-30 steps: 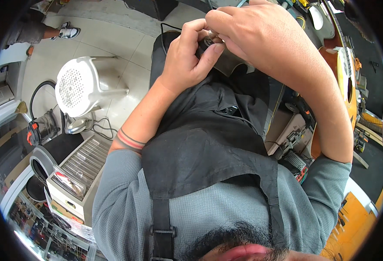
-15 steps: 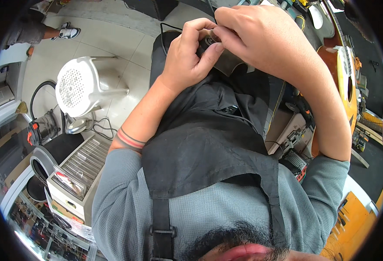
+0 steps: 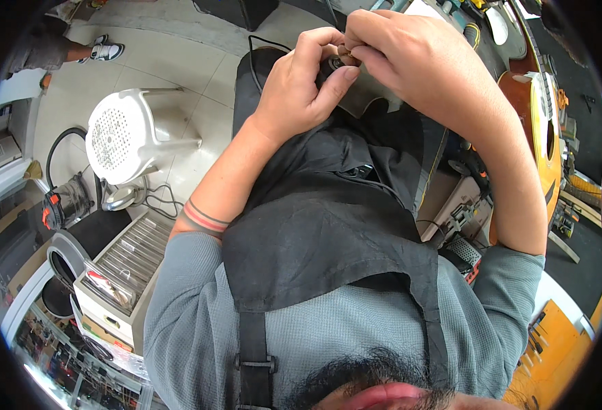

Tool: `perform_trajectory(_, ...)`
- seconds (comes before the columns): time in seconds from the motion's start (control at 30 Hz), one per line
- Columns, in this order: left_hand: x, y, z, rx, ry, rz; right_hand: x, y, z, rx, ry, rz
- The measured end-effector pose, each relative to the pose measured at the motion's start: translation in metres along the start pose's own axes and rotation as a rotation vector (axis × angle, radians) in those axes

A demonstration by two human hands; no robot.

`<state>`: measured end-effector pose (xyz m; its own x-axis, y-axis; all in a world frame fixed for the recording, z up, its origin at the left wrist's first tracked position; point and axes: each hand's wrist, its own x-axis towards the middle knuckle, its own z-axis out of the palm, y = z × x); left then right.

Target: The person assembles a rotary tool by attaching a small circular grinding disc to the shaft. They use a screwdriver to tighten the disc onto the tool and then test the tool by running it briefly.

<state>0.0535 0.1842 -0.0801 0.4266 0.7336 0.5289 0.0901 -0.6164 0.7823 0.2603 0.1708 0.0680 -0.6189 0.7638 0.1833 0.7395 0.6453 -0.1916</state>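
Observation:
My left hand (image 3: 301, 85) is closed around a small dark round part (image 3: 333, 65) with a metallic ring; its thumb and fingers cover most of it, so its kind cannot be told. Close against it, my right hand (image 3: 407, 58) bends in from the right with thumb and forefinger pinched at the part's upper side. What those fingertips grip is too small and hidden to name; a speck of brassy colour shows there. Both hands hover over my lap, above a black apron (image 3: 314, 239). Behind the left hand loops a thin black cable (image 3: 251, 58).
A white plastic stool (image 3: 116, 137) stands on the tiled floor to the left, with a drawer cabinet (image 3: 109, 301) nearer me. At the right are a guitar (image 3: 543, 130) and a bench crowded with tools. Another person's shoe (image 3: 107, 51) shows at the far left.
My right fingertips have shifted slightly right and down, along with the small part. The left hand keeps its grip, its thumb moved a little to the right.

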Motion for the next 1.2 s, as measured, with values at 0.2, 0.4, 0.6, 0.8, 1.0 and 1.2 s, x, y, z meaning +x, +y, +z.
perform_trajectory(0.2, 0.005, -0.003, 0.006, 0.045, -0.121, 0.066, -0.029, 0.008, 0.021, 0.121, 0.098, 0.132)
perform_trajectory(0.4, 0.013, 0.012, 0.005, 0.013, -0.327, -0.030, -0.058, 0.003, 0.030, 0.293, 0.144, 0.294)
perform_trajectory(0.6, 0.011, 0.059, 0.003, -0.167, -0.520, -0.279, -0.090, -0.017, 0.018, 0.617, 0.056, 0.568)
perform_trajectory(0.8, -0.001, 0.092, 0.006, -0.488, -0.731, -0.846, -0.125, -0.028, 0.042, 1.077, -0.017, 0.721)
perform_trajectory(1.0, -0.014, 0.086, 0.026, -0.534, -0.837, -1.071, -0.160, -0.020, 0.084, 1.355, -0.097, 0.737)
perform_trajectory(1.2, -0.021, 0.042, 0.051, -0.681, -0.870, -1.302, -0.180, 0.001, 0.148, 1.506, -0.095, 0.745)
